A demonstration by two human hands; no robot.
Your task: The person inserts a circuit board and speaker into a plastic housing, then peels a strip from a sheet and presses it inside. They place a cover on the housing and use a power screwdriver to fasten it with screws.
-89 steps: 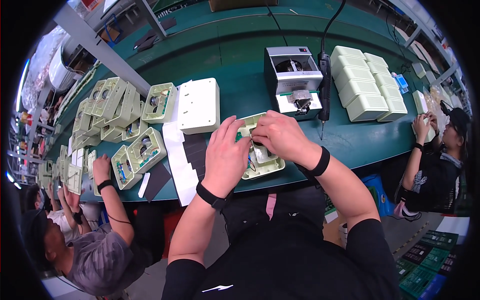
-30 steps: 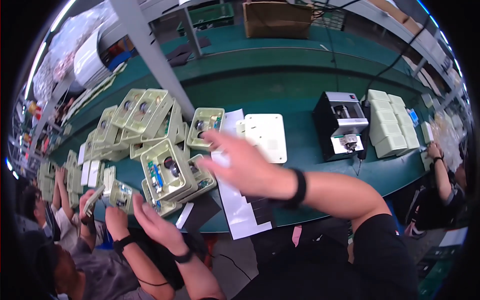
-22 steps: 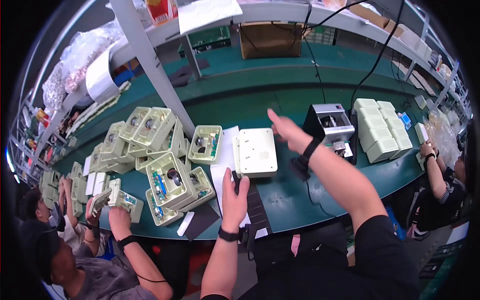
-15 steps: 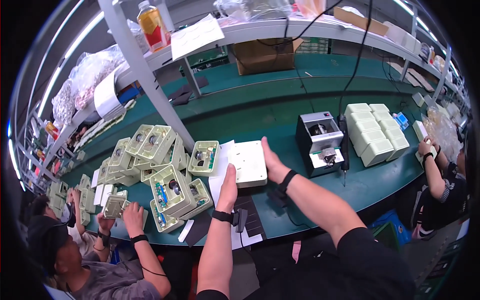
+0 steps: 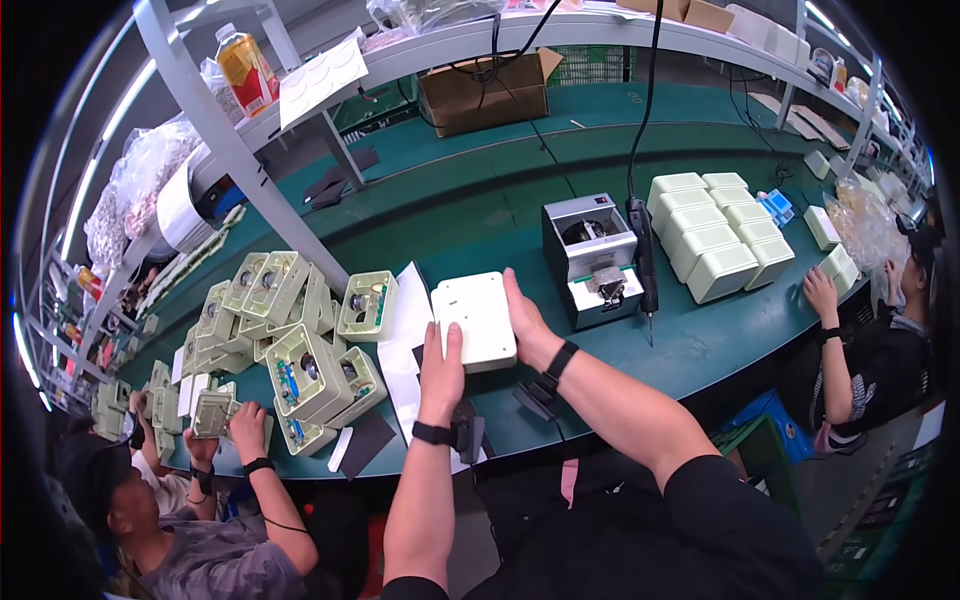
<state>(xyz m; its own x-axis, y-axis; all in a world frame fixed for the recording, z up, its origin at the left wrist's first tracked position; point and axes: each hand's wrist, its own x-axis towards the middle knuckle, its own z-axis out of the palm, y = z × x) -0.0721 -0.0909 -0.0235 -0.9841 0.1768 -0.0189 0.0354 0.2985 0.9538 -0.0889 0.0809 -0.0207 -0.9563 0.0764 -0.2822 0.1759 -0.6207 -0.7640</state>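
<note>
Between my two hands is a pale cream plastic box (image 5: 476, 312), its flat side with small holes facing up. My left hand (image 5: 440, 372) grips its near left edge, the thumb lying over the top. My right hand (image 5: 528, 325) is wrapped along its right side. White paper sheets (image 5: 402, 335) lie under and left of the box. To the left stands an open cream housing (image 5: 367, 306) with a circuit board and a round dark part inside. A screw feeder machine (image 5: 592, 262) stands to the right, with a hanging electric screwdriver (image 5: 642, 258) beside it.
Open housings (image 5: 305, 372) are piled at the left. Closed cream boxes (image 5: 708, 240) stand in rows right of the feeder. A shelf post (image 5: 235, 150) rises from the bench. Co-workers sit at left (image 5: 215, 540) and right (image 5: 870, 360). A cardboard box (image 5: 490, 95) sits at the back.
My view has shifted to the right, so the bench things appear further left. Both hands stay on the box, and my left fingers now reach further over its near left corner.
</note>
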